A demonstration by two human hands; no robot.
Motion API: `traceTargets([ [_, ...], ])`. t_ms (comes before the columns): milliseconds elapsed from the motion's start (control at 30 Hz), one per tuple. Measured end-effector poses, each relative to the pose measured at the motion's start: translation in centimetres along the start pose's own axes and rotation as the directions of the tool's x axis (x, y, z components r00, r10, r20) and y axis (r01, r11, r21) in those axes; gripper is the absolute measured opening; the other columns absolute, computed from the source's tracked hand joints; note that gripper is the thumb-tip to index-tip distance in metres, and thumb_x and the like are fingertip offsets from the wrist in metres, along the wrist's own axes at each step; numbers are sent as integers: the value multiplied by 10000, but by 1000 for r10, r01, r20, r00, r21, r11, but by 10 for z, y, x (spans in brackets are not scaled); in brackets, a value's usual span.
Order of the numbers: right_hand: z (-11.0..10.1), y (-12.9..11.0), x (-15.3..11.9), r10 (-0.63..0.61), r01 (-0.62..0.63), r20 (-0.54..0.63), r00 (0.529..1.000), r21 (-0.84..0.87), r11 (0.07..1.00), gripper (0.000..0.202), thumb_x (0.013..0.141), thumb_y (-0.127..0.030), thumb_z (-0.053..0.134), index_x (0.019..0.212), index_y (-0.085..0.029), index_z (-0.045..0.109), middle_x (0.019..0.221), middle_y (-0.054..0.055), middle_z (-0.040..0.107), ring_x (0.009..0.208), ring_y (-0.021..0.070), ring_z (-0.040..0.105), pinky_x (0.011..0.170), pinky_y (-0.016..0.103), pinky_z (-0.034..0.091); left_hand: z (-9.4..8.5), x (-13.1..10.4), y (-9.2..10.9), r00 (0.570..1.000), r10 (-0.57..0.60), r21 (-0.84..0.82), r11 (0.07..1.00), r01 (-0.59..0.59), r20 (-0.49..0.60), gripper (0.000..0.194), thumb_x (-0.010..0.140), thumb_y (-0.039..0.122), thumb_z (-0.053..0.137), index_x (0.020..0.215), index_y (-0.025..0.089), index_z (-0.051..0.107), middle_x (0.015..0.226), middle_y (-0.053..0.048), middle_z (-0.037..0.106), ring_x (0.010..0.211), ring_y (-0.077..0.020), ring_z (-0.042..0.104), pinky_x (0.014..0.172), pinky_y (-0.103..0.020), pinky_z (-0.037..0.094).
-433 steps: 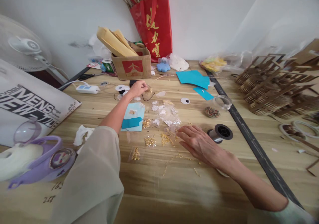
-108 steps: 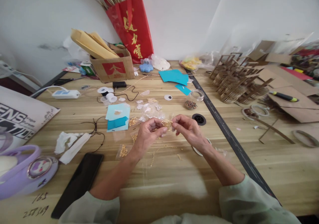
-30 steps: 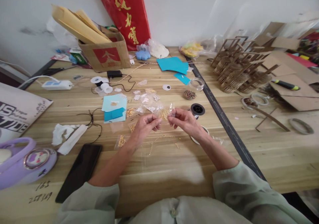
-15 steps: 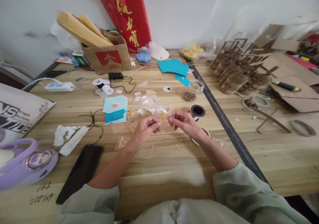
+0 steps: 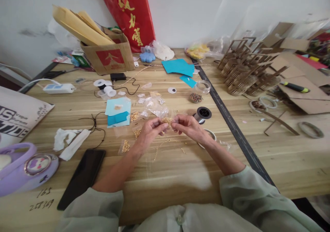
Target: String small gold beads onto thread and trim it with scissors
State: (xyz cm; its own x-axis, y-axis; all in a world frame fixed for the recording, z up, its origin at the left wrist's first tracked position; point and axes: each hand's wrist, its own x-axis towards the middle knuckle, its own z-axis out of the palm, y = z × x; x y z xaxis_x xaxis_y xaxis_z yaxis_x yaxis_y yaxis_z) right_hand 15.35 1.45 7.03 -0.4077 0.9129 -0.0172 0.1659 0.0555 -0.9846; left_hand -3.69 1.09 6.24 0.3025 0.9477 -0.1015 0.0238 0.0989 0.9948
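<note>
Between my hands is a small clear plastic bag point(image 5: 168, 120) with gold-coloured pieces inside. My left hand point(image 5: 152, 130) pinches its left side, and my right hand point(image 5: 187, 126) pinches the right side. Fingertips partly cover the bag, so I cannot tell whether its mouth is open. Just below, a gold chain point(image 5: 168, 141) lies curved on the table, with a short piece of chain point(image 5: 183, 150) to its right. Small bags of gold beads point(image 5: 125, 146) lie left of my left hand. Beyond my hands sit clear bags of silvery pieces point(image 5: 152, 104).
A wire spool point(image 5: 203, 113) and a white ring point(image 5: 210, 135) are close to my right forearm. A black phone point(image 5: 82, 178) lies by my left forearm. Blue sheets point(image 5: 118, 118), a bead bowl point(image 5: 196, 97) and small woven baskets point(image 5: 244, 73) stand farther out.
Both hands have drawn slightly closer together and the bag has tilted, with my fingers covering more of it. The whole view has shifted a little.
</note>
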Motion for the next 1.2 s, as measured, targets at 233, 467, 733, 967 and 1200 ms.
traceTargets([
  [233, -1, 3, 1, 2, -2, -10, 1000, -35, 999, 187, 803, -338, 645, 837, -159, 605, 685, -15, 583, 601, 93, 525, 529, 220, 420, -1, 1, -4, 1000, -1, -11, 1000, 1, -21, 202, 745, 346, 692, 815, 158, 662, 738, -15, 646, 696, -126, 597, 614, -234, 481],
  [467, -1, 2, 1, -20, 18, -22, 1000, -54, 998, 192, 805, -346, 638, 845, -162, 601, 694, -17, 573, 620, 98, 528, 534, 219, 430, -2, 2, -4, 1000, -17, -27, 999, 17, -14, 222, 733, 347, 698, 842, 157, 664, 787, -30, 668, 719, -140, 616, 621, -245, 487],
  [733, -2, 1, 3, -50, 46, -67, 996, -61, 997, 202, 821, -368, 619, 840, -168, 596, 697, -11, 570, 625, 106, 536, 530, 224, 450, -2, 0, -1, 998, -28, -1, 1000, 28, 50, 206, 740, 334, 692, 834, 152, 667, 721, -18, 637, 674, -129, 595, 604, -243, 470],
  [967, -3, 0, 2, -56, 51, -55, 997, -84, 995, 162, 836, -319, 597, 856, -159, 605, 711, -1, 576, 635, 107, 522, 538, 225, 449, -2, 0, 2, 998, -9, 4, 1000, 9, 65, 254, 763, 357, 679, 922, 160, 668, 796, -22, 642, 696, -121, 576, 594, -227, 471],
  [1200, -3, 0, 0, -92, 83, -59, 994, -147, 986, 136, 826, -278, 606, 880, -157, 634, 747, 5, 583, 696, 115, 518, 545, 210, 414, -1, 2, 1, 1000, 22, -48, 999, -21, 20, 239, 726, 343, 710, 867, 157, 661, 770, -10, 640, 674, -114, 563, 600, -232, 488],
])
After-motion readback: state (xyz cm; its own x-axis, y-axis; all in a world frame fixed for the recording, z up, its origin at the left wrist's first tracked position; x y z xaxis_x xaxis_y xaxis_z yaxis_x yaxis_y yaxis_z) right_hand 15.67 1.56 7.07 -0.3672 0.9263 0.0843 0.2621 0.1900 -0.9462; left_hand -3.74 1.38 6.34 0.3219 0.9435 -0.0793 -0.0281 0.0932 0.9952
